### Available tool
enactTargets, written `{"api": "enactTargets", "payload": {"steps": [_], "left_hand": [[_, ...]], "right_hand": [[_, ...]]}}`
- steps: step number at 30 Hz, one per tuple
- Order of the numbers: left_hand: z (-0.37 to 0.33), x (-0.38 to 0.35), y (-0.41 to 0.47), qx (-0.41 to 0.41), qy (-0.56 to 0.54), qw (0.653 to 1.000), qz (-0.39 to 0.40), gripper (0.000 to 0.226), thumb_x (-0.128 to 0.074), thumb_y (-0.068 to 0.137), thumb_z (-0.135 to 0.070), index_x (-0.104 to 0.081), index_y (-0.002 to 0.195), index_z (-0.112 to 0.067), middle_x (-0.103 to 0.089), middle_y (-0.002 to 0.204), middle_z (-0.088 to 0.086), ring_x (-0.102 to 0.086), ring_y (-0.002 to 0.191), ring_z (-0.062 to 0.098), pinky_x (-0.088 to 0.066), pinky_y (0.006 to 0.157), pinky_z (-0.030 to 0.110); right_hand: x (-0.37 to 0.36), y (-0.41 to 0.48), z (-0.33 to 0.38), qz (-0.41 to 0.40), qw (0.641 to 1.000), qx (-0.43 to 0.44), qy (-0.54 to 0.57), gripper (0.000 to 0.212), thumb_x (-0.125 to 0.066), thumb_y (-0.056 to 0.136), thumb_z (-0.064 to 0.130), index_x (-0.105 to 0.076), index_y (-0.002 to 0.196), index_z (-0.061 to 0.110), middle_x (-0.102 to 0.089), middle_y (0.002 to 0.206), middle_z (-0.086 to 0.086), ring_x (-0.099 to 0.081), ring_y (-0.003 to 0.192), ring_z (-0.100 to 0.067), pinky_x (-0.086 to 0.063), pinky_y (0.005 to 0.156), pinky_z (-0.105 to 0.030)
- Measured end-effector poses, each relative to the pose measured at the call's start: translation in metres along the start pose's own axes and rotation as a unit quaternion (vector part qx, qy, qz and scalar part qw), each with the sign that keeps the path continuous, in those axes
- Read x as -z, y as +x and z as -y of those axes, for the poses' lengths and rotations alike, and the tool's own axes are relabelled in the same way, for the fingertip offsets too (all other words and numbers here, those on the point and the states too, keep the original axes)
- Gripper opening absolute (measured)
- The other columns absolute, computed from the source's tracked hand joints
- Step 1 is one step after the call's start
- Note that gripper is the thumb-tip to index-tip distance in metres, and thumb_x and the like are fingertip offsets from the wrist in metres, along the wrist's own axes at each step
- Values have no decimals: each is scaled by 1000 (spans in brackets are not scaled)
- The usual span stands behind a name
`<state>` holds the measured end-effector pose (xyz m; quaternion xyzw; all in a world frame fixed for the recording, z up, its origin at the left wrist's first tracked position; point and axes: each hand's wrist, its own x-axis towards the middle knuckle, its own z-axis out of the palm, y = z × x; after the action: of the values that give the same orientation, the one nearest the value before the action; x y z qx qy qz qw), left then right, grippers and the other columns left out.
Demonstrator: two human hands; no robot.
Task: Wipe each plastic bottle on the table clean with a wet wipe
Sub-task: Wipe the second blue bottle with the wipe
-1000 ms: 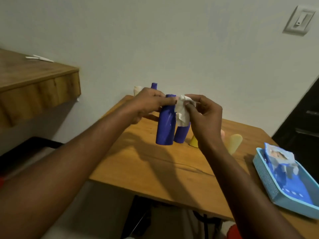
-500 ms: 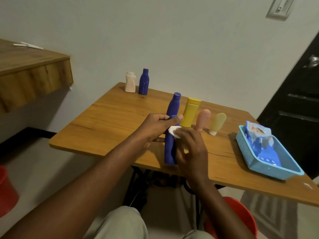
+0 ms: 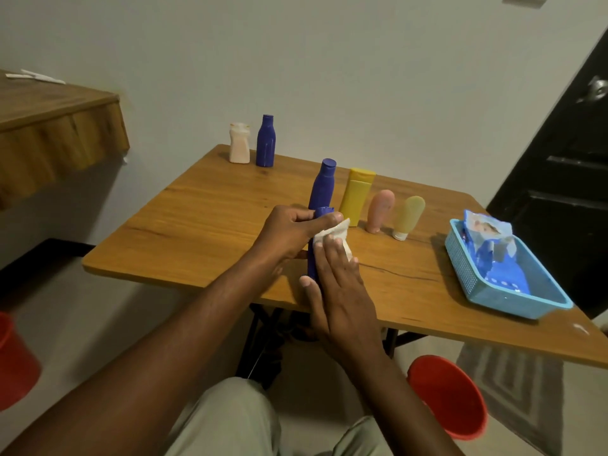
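Now, mid-frame: left hand [image 3: 291,232] grips the top of a blue bottle [image 3: 312,262] just under its cap, fingers curled round the neck and thumb along the front. Right hand [image 3: 340,292] lies along the bottle's lower body. Its fingers [image 3: 332,255] are nearly straight and press a white wet wipe [image 3: 333,232] flat against the bottle's right side, with the thumb on the opposite side. The wipe is bunched, and its upper edge sticks out between the two hands. The bottle is roughly upright over the front part of the worktop [image 3: 197,225]; its base is hidden by the right hand, so I can't tell if it's resting or lifted.

Directly behind it stands a second tall blue bottle [image 3: 324,184], upright. To its right is a row:
- yellow bottle [image 3: 357,195], just beside the tall blue one
- pink tube [image 3: 380,210]
- pale tan tube [image 3: 408,218], standing on its white cap

At the far edge by the wall are a small cream bottle [image 3: 239,143] and a small blue bottle [image 3: 265,141], side by side and well apart from the row.

On the right side of the worktop is a light-blue basket [image 3: 467,278] holding a blue wipes packet [image 3: 487,245], which looks open at the top. On the floor there is one red bucket [image 3: 449,401] under the worktop's right part and another red bucket [image 3: 13,363] at the left frame edge. A wooden shelf [image 3: 56,126] is at upper left with something thin and white on it, too small to identify. A black door [image 3: 559,166] is at far right. The person's trousered knees show at the bottom.
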<state>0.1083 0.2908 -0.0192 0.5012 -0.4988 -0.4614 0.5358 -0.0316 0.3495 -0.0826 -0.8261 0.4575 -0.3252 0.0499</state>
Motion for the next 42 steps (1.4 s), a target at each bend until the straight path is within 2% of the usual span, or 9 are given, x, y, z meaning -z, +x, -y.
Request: {"api": "enactTargets", "payload": {"steps": [4,8,13,19,21,26,30,34,42], "left_hand": [[2,1,3,17,-11,1000,-12,37,-88,80,-41,-81,96,-8,-79,97,11,-72,91,24,-61,90,48],[1,-3,-1,5,-11,1000,11,30,-84,85,-39,-81,101,-13,-80,100,0,-76,94,14,-60,64,27],[-1,-7,2,-17,19,999,27,26,-84,84,-39,-81,102,-19,-80,99,-6,-76,88,7,-57,62,21],[2,-5,3,-28,7,1000,-11,29,-85,84,-39,-82,99,-15,-80,96,1,-76,97,22,-63,83,40],[2,-3,4,-15,5,1000,-12,29,-85,84,-39,-81,99,-15,-80,97,0,-76,97,20,-64,82,40],[2,-5,7,-22,14,999,-18,31,-82,87,-41,-80,106,-15,-80,100,-3,-77,95,15,-63,72,32],[15,-11,4,-45,25,998,-21,31,-81,89,-40,-78,108,-15,-77,107,3,-75,101,22,-64,87,45],[28,-13,-1,-57,55,997,-5,29,-82,88,-37,-74,111,-19,-75,107,-3,-70,106,17,-59,97,41],[39,-18,-3,-40,-11,999,-26,35,-78,92,-37,-72,103,-5,-71,90,19,-68,77,25,-58,76,45]], "right_hand": [[-7,-18,3,39,995,62,-67,58,-23,111,49,-19,162,22,-10,169,4,3,158,-7,0,129,-40],[-10,-43,-15,20,999,39,-31,57,-28,111,46,-21,162,21,-16,170,1,-6,158,-7,-11,129,-44],[0,-13,-11,-16,999,-36,27,69,-33,109,49,-4,164,22,5,172,3,7,157,-6,-5,129,-38],[-3,-17,-8,47,997,35,-40,65,-27,110,51,-8,164,19,5,171,2,11,158,-10,-2,129,-43],[-8,-35,-14,61,997,43,-35,65,-28,110,51,-11,164,18,1,171,2,8,158,-10,-5,129,-44],[-5,-41,-22,38,999,-19,18,71,-29,107,56,-5,164,20,3,172,0,6,157,-5,-12,129,-40],[1,-25,-23,38,994,-62,78,68,-30,108,53,4,161,30,7,169,12,4,155,4,-18,129,-40],[-1,-28,-25,39,995,-56,76,63,-36,111,43,-9,164,23,-2,170,11,3,154,6,-14,130,-38],[-4,-40,-25,69,995,57,-41,58,-23,110,52,-23,161,23,-16,169,2,-2,158,-6,-13,129,-45]]}}
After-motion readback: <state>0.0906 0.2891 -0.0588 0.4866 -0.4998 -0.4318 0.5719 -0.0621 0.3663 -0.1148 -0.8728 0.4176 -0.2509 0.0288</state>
